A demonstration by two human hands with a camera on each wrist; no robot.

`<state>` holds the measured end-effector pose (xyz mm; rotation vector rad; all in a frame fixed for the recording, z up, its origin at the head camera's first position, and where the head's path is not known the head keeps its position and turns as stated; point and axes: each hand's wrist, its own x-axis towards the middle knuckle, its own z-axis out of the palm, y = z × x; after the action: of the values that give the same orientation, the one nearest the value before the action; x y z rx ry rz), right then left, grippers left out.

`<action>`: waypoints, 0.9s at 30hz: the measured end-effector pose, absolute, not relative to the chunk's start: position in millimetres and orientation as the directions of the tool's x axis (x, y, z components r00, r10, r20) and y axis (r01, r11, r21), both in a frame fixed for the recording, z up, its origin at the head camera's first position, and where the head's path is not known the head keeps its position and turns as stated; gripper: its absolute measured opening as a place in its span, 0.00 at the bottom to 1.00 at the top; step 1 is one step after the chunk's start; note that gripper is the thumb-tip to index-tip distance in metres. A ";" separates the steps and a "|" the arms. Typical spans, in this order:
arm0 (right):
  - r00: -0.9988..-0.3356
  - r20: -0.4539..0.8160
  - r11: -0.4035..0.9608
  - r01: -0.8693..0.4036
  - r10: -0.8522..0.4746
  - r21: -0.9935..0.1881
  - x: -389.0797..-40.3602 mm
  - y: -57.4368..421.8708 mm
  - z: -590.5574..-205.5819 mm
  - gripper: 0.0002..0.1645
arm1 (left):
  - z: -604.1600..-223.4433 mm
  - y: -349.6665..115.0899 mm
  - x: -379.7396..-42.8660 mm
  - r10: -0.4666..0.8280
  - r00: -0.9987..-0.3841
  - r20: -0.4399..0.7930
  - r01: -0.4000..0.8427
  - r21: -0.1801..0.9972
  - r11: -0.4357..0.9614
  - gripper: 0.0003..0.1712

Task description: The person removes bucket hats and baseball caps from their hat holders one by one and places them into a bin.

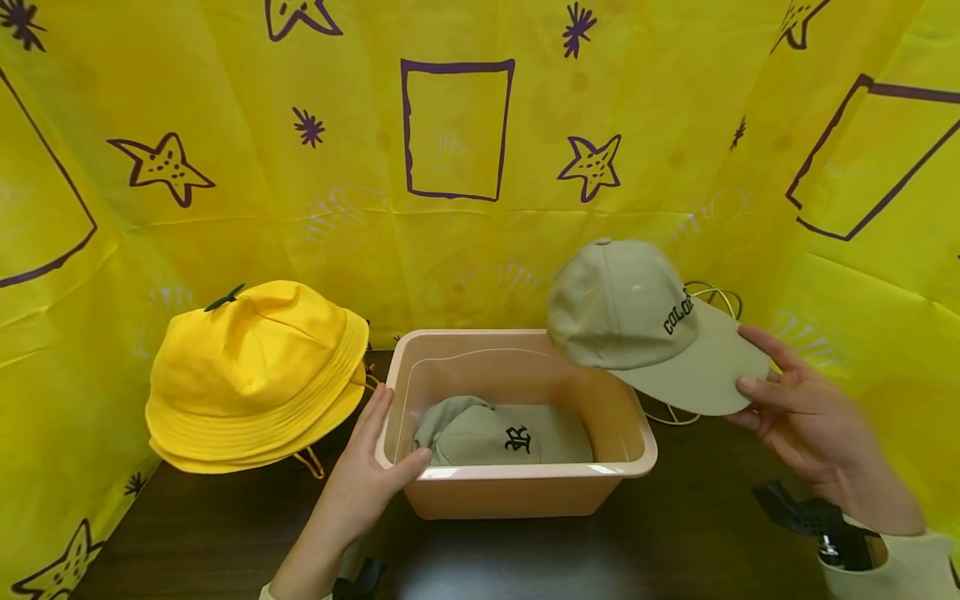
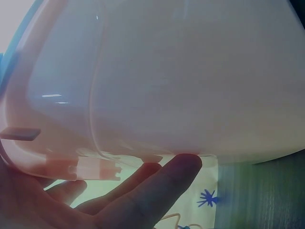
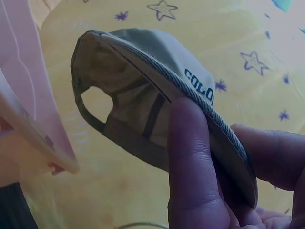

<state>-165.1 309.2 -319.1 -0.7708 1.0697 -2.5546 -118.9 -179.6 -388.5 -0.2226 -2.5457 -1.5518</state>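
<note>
Up and to the right of the pink bin (image 1: pixel 502 500), the COLO-lettered cap (image 1: pixel 618 308) hangs by its visor, pinched in the fingers of the right hand (image 1: pixel 821 425); gripped so far from its crown, it could swing or twist loose if that pinch slackened. Lowered carelessly, it might catch the bin's right rim or squash the R-marked cap (image 1: pixel 480 442) inside. The left hand (image 1: pixel 367 475), fingers spread apart against the bin's left end, could shove it askew by pressing hard

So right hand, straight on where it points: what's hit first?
Likely the yellow printed fabric backdrop, past the beige brimmed cap the right hand holds; the peach plastic bin looks lower, though depth is unclear.
</note>
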 end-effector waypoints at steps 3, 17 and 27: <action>-0.815 0.360 -0.674 0.050 -0.455 -0.737 -166.1 305.5 -318.1 0.40 | -388.5 -179.8 -118.5 0.047 -0.978 0.204 0.203 0.869 0.452 0.56; -0.785 0.246 -0.496 0.089 -0.569 -0.863 -174.1 282.1 -315.7 0.40 | -388.9 -179.9 -118.7 0.048 -0.977 0.208 0.207 0.870 0.446 0.56; -0.756 0.160 -0.346 0.093 -0.635 -0.934 -182.8 255.8 -311.7 0.41 | -387.6 -179.2 -118.1 0.045 -0.978 0.206 0.204 0.868 0.452 0.56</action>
<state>-182.8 255.8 -311.7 -0.7126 1.4330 -2.1360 -118.1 -179.2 -387.6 -0.2201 -2.5438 -1.5533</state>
